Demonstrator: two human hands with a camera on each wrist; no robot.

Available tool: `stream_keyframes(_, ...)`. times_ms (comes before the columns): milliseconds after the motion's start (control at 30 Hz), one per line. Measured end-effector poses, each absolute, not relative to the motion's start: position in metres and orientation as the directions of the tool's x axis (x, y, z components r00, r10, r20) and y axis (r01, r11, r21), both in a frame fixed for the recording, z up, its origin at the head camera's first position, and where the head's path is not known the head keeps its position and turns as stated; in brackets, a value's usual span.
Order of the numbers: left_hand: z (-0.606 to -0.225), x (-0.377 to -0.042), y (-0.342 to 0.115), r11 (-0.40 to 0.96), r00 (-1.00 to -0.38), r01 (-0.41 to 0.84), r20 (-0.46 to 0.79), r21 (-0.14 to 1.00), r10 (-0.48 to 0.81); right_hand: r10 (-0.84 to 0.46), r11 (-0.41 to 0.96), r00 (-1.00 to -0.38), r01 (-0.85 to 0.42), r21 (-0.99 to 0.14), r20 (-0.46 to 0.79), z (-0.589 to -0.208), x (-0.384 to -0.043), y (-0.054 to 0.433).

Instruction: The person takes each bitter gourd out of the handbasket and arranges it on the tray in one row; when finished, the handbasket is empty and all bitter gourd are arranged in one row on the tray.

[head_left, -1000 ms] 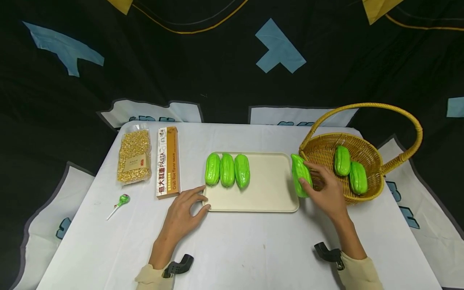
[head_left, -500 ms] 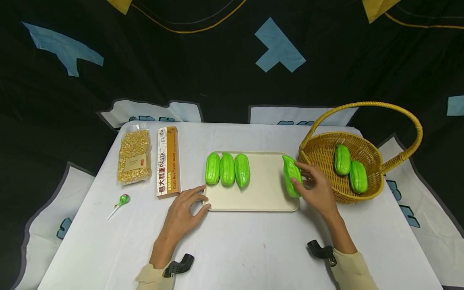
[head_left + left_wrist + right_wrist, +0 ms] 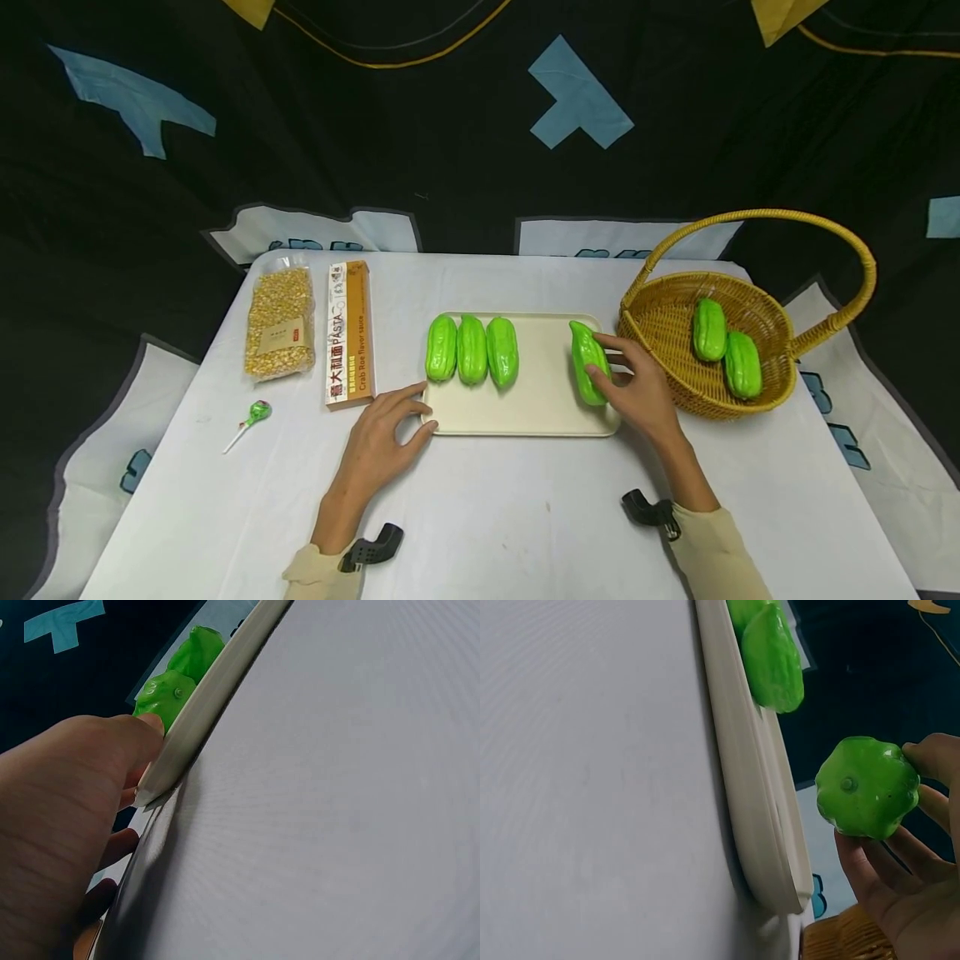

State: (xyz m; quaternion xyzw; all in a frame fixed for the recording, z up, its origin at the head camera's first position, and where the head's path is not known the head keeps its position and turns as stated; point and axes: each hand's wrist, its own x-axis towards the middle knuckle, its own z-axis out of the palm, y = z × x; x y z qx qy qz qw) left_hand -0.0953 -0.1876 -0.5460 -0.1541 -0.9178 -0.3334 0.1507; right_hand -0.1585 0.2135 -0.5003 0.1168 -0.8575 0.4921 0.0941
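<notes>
My right hand (image 3: 637,387) holds a green ridged gourd (image 3: 588,362) between thumb and fingertips over the right part of a cream tray (image 3: 543,333). In the right wrist view the held gourd (image 3: 866,787) shows its lobed end, raised above the rim of the tray (image 3: 742,765). Three matching gourds (image 3: 472,350) lie side by side at the tray's left end. My left hand (image 3: 382,437) rests with relaxed fingers at the tray's front left corner. The left wrist view has the thumb of this hand (image 3: 82,772) right at the rim.
To the right stands a wicker basket (image 3: 652,312) with a tall handle and two more green gourds (image 3: 725,350) inside. A pasta box (image 3: 348,333), a bag of yellow kernels (image 3: 279,325) and a lollipop (image 3: 251,421) lie on the left of the white-covered table (image 3: 480,508).
My right hand has carried the gourd leftward from beside the basket to above the tray's right part. The left hand stays at the tray's corner.
</notes>
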Motion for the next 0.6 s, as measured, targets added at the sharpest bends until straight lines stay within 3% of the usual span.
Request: stream_keyframes(600, -0.545, -0.095, -0.188, 0.735, -0.909, 0.380, 0.372, 0.561, 0.186, -0.152, 0.510, -0.956, -0.292, -0.809, 0.249, -0.499, -0.171, 0.191)
